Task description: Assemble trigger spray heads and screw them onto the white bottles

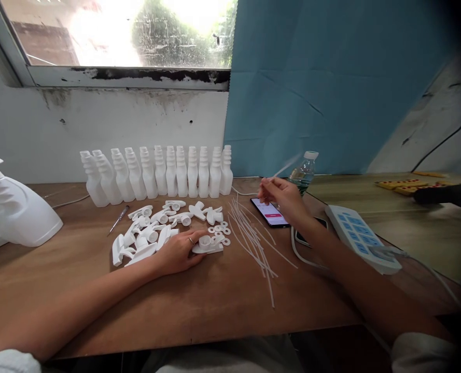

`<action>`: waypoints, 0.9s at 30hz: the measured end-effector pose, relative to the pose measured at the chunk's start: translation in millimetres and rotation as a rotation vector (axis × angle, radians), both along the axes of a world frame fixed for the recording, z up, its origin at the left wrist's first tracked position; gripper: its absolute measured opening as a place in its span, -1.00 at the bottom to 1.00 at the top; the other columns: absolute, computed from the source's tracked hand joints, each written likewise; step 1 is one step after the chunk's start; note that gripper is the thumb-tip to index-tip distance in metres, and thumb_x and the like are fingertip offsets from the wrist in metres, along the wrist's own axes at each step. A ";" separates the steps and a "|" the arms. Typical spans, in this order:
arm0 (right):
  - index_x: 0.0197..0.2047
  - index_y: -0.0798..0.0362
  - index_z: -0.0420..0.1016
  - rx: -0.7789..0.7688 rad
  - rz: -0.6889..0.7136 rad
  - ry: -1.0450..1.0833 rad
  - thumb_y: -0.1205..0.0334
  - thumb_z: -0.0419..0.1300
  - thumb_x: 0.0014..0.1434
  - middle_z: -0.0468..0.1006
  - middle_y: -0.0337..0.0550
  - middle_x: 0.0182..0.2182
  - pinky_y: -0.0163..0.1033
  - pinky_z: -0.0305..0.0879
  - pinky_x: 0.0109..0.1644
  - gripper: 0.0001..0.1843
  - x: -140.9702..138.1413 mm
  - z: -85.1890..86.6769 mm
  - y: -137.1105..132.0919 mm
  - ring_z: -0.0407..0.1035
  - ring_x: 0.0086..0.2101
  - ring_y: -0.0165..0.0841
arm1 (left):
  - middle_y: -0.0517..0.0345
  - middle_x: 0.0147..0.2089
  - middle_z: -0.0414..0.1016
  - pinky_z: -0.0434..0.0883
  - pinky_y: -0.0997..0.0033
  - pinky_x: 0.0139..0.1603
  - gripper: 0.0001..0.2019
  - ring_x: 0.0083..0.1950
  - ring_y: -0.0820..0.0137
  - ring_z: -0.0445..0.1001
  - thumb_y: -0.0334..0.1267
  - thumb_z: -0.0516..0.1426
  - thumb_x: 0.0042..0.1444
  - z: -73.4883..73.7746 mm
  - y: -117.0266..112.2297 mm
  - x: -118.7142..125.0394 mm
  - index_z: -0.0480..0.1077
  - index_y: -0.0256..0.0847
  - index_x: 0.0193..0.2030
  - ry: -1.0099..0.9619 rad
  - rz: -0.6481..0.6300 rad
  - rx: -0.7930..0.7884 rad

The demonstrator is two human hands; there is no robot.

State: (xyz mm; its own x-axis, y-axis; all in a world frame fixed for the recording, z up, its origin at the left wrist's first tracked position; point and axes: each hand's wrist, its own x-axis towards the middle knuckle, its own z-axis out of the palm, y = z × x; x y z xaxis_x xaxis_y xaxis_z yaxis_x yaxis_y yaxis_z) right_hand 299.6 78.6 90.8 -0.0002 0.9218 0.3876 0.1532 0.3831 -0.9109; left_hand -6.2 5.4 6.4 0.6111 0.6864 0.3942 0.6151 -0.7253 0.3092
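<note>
right grip [280, 197] pinches thin tube [288, 166]; left hand [179, 251] on sprayer head [207, 244]

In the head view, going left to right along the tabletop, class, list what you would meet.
Large white spray bottle → screwdriver → pile of trigger spray heads → left hand → loose thin tubes → phone → power strip.

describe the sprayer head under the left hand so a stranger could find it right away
Start at the row of white bottles along the wall, then drop to the heap of white sprayer heads on the wooden table in front. The sprayer head lies at the heap's right edge; it alone rests under the left hand's fingertips.
</note>
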 end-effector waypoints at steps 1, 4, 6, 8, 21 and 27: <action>-0.31 0.10 0.40 -0.014 0.045 -0.010 -0.22 0.22 0.08 0.45 -0.19 -0.51 -0.38 0.22 -0.51 -0.52 -9.5 -5.9 -3.0 0.31 -0.55 -0.47 | 0.02 0.06 0.47 0.45 0.34 -0.01 -0.52 -0.05 0.28 0.51 -0.24 0.13 0.16 -0.1 0.1 -0.1 0.20 -0.14 0.23 0.001 -0.002 -0.004; -0.19 0.13 0.50 -0.041 0.247 -0.062 -0.18 0.16 0.18 0.47 -0.16 -0.45 -0.36 0.27 -0.48 -0.51 -41.1 -20.8 -17.3 0.34 -0.51 -0.46 | 0.01 0.06 0.46 0.44 0.32 0.03 -0.51 0.00 0.27 0.50 -0.24 0.15 0.16 -0.8 0.4 -0.1 0.19 -0.14 0.24 -0.001 -0.008 0.004; -0.14 0.15 0.51 -0.034 0.451 -0.129 -0.17 0.09 0.25 0.52 -0.10 -0.36 -0.33 0.34 -0.41 -0.49 -61.1 -26.3 -28.4 0.40 -0.45 -0.43 | 0.01 0.07 0.45 0.43 0.31 0.05 -0.50 0.03 0.26 0.48 -0.25 0.16 0.15 -1.0 0.7 0.2 0.19 -0.15 0.23 -0.006 -0.020 0.011; -0.18 0.16 0.53 0.005 0.612 -0.267 -0.13 0.03 0.31 0.55 -0.10 -0.37 -0.32 0.35 -0.36 -0.50 -77.9 -27.7 -38.0 0.41 -0.43 -0.42 | 0.00 0.05 0.45 0.43 0.30 0.04 -0.50 0.02 0.26 0.47 -0.25 0.15 0.15 -1.0 1.1 0.5 0.18 -0.16 0.23 -0.008 -0.034 0.019; -0.35 0.09 0.39 0.177 0.551 -0.501 0.15 0.02 0.36 0.48 -0.27 -0.53 -0.39 0.26 -0.37 -0.71 -97.4 -23.7 -48.8 0.37 -0.50 -0.48 | 0.00 -0.02 0.44 0.44 0.28 -0.01 -0.57 -0.03 0.25 0.46 -0.19 0.10 0.20 -2.6 2.5 -1.9 0.20 -0.21 0.18 0.041 -0.001 -0.003; -0.33 0.07 0.41 0.303 0.542 -0.516 0.19 0.02 0.35 0.48 -0.26 -0.53 -0.36 0.30 -0.31 -0.74 -99.4 -38.3 -41.1 0.38 -0.48 -0.45 | 0.03 -0.04 0.46 0.45 0.31 -0.05 -0.59 -0.07 0.27 0.47 -0.20 0.12 0.18 1.4 0.3 -0.1 0.22 -0.18 0.16 0.053 0.035 -0.037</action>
